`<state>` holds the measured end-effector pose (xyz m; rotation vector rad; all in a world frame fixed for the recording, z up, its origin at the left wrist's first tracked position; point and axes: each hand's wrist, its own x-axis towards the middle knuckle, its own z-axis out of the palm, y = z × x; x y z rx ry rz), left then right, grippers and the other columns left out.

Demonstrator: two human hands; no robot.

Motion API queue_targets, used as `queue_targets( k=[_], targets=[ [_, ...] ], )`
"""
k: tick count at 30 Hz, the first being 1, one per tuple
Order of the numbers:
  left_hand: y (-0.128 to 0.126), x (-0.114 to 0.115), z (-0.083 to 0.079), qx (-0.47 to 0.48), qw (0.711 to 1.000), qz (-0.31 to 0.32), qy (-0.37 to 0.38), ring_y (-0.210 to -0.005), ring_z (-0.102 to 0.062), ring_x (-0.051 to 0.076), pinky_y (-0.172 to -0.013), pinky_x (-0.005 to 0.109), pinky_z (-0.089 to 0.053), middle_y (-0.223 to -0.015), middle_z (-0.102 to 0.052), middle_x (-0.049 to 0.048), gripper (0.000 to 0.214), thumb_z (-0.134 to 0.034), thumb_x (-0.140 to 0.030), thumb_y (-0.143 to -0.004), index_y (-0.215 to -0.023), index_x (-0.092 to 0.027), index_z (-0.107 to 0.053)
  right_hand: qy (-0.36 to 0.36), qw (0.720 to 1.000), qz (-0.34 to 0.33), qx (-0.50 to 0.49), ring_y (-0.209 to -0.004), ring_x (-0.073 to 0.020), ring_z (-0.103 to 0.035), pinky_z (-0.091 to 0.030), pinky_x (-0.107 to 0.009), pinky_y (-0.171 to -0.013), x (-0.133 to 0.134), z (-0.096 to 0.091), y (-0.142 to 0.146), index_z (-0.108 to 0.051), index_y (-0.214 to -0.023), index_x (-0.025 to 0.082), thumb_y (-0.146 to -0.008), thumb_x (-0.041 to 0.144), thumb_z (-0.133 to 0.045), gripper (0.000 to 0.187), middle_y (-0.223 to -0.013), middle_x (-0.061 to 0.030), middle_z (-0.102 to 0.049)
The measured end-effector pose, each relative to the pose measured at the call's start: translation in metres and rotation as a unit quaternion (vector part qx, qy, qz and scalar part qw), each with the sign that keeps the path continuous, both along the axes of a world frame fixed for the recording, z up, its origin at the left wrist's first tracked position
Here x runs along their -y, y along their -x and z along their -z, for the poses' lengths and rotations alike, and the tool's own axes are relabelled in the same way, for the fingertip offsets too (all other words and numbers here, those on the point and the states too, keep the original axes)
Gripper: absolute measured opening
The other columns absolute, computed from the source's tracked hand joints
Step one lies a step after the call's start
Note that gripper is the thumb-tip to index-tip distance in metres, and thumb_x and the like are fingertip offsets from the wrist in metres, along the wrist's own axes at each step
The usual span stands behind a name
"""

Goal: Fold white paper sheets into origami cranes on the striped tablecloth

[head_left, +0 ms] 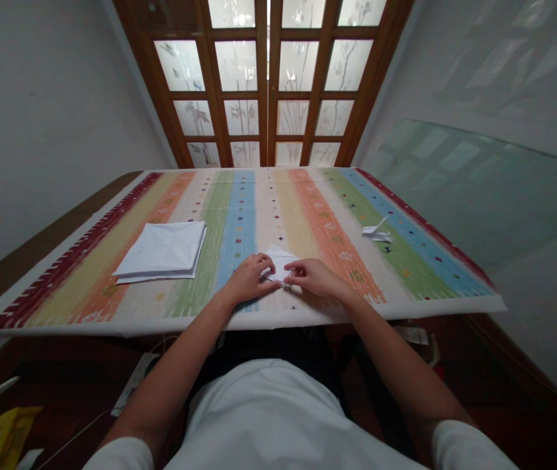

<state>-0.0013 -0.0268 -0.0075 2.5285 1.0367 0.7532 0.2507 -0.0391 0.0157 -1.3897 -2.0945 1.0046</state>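
Two hands down close: left hand (pixel 249 279) and right hand (pixel 315 277) both half curled, fingertips pinching a folded white paper (pixel 279 261) on the striped cloth (pixel 239 196). Further out, white paper stack (pixel 160 249) to the left, small paper crane (pixel 377 230) to the right.

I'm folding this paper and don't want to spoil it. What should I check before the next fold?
Left hand and right hand on the folded white paper: ok, both rest on it.
Crease under the hands: cannot tell, the hands hide it.
Thin dark object at the paper's lower edge: cannot tell what it is.
Striped woven cloth beneath the paper: ok, lying flat.
Stack of white paper squares: ok, apart to the left of the hands.
Small folded paper figure: ok, apart to the right.
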Motion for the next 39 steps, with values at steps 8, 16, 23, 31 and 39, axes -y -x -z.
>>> queue_targets(
  k=[8,16,23,31,39],
  targets=[
    [-0.002,0.0,-0.002,-0.026,0.999,-0.011,-0.026,-0.102,-0.071,0.027,-0.096,0.043,-0.057,-0.109,-0.076,0.01,0.015,-0.069,-0.033,-0.104,-0.099,-0.021,-0.076,-0.133,0.988,-0.075,0.035,-0.101,-0.026,-0.072,-0.053,-0.035,-0.092,-0.022,-0.015,-0.011,-0.09,-0.099,0.024,-0.078,0.023,-0.097,0.022,-0.108,-0.0103,-0.079],
    [-0.001,0.002,-0.005,-0.017,0.999,-0.024,-0.031,-0.101,-0.072,0.026,-0.094,0.042,-0.058,-0.105,-0.076,0.0093,0.018,-0.068,-0.036,-0.106,-0.098,-0.021,-0.075,-0.104,0.987,-0.118,0.027,-0.088,-0.0227,-0.074,-0.051,-0.032,-0.083,-0.03,-0.016,-0.004,-0.088,-0.096,0.021,-0.094,0.028,-0.076,0.014,-0.097,-0.008,-0.084],
    [-0.003,0.001,-0.003,-0.032,0.998,-0.053,-0.032,-0.097,-0.074,0.026,-0.09,0.04,-0.059,-0.106,-0.078,0.0107,0.024,-0.063,-0.033,-0.108,-0.092,-0.021,-0.076,-0.112,0.991,-0.062,0.028,-0.085,-0.0233,-0.074,-0.051,-0.032,-0.08,-0.03,-0.01,0.004,-0.087,-0.101,0.021,-0.097,0.024,-0.073,0.014,-0.095,-0.0089,-0.083],
    [-0.004,0.002,-0.001,0.017,0.994,-0.108,-0.011,-0.093,-0.077,0.023,-0.085,0.036,-0.062,-0.109,-0.077,0.0073,0.018,-0.069,-0.023,-0.098,-0.115,-0.022,-0.076,-0.146,0.987,0.029,0.052,-0.099,-0.0228,-0.074,-0.057,-0.037,-0.095,-0.046,0.007,0.011,-0.077,-0.133,0.018,-0.09,0.017,-0.085,0.044,-0.13,-0.0168,-0.074],
    [-0.005,0.0,0.001,-0.006,0.997,-0.079,-0.017,-0.102,-0.076,0.026,-0.094,0.041,-0.063,-0.111,-0.077,0.0098,0.011,-0.068,-0.022,-0.1,-0.098,-0.022,-0.079,-0.144,0.986,0.048,0.074,-0.089,-0.0227,-0.072,-0.054,-0.034,-0.084,-0.051,0.01,0.014,-0.08,-0.117,0.02,-0.089,0.01,-0.079,0.029,-0.105,-0.011,-0.081]
  ],
)
